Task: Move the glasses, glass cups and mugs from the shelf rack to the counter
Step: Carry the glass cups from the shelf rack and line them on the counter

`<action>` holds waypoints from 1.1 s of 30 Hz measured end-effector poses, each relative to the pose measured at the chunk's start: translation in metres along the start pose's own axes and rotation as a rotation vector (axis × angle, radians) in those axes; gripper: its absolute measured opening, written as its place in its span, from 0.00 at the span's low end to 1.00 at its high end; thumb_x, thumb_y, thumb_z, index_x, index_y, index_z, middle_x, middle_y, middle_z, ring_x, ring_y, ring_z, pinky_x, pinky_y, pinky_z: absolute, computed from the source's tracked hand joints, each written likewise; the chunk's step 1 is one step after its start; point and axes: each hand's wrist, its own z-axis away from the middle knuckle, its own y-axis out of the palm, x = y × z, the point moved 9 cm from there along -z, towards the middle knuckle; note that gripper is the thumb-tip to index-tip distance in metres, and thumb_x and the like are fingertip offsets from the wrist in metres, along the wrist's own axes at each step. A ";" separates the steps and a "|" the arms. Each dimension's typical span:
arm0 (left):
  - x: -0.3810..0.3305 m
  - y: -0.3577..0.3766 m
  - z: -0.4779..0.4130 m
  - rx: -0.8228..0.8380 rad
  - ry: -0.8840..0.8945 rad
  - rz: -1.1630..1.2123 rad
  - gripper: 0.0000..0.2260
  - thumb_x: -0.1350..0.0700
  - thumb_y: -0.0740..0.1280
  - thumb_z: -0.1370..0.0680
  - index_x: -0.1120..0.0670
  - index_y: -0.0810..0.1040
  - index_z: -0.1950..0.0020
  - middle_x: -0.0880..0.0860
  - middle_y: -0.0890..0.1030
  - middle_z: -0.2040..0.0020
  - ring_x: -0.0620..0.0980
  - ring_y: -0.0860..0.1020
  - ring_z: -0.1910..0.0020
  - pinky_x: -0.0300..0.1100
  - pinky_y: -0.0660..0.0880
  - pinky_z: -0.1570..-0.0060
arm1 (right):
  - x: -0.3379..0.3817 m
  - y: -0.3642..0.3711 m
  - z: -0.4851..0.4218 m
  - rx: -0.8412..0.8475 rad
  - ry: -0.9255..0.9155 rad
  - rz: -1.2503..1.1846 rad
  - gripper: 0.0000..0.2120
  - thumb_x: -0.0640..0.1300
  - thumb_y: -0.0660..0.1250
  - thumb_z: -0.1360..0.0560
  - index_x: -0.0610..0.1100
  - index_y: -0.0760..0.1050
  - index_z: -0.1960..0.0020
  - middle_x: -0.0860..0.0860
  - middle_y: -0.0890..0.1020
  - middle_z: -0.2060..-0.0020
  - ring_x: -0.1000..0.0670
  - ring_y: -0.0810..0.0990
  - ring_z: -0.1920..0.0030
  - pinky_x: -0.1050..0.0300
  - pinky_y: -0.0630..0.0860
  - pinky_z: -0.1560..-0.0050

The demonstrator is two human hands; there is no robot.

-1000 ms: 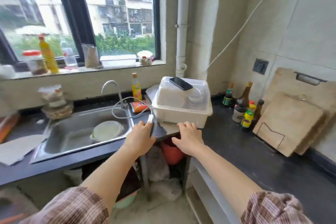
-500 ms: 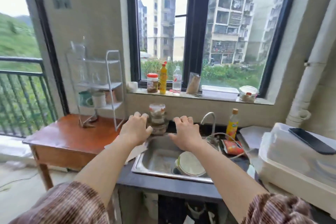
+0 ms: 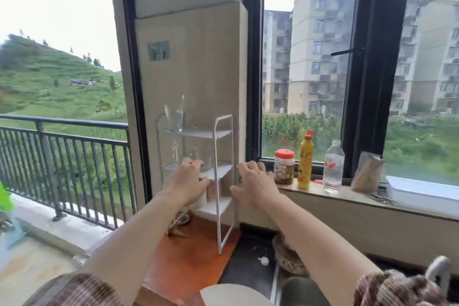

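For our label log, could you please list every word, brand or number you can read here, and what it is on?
No text is legible.
Label on the yellow bottle: too blurred.
Red label on the water bottle: too blurred.
Marks on the wall plate: too blurred.

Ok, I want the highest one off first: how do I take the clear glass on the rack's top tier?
Wrap the left hand round the middle of the clear glass, coming from the front, between the side frames of the shelf rack. It stands upright with a tall wall and nothing above it. Any handle is too blurred to trust.
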 end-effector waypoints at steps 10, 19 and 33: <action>0.120 -0.006 -0.138 -0.143 -0.111 0.160 0.22 0.50 0.62 0.24 0.53 0.68 0.30 0.57 0.71 0.33 0.56 0.73 0.40 0.46 0.70 0.48 | 0.064 0.024 -0.167 -0.080 -0.102 -0.061 0.28 0.55 0.64 0.24 0.44 0.64 0.30 0.44 0.70 0.33 0.43 0.64 0.32 0.44 0.64 0.34; 0.201 -0.020 -0.285 -0.303 -0.051 0.541 0.26 0.48 0.66 0.26 0.55 0.66 0.31 0.54 0.72 0.39 0.56 0.72 0.40 0.44 0.66 0.48 | 0.100 0.033 -0.338 -0.175 0.008 -0.249 0.27 0.53 0.66 0.24 0.45 0.65 0.29 0.45 0.71 0.33 0.44 0.65 0.32 0.49 0.65 0.33; 0.240 0.014 -0.395 -0.027 0.030 0.900 0.45 0.46 0.78 0.36 0.46 0.57 0.25 0.49 0.73 0.40 0.49 0.73 0.41 0.46 0.71 0.38 | 0.073 0.067 -0.502 -0.182 0.327 -0.663 0.33 0.58 0.75 0.33 0.41 0.68 0.38 0.47 0.75 0.46 0.48 0.74 0.51 0.58 0.68 0.60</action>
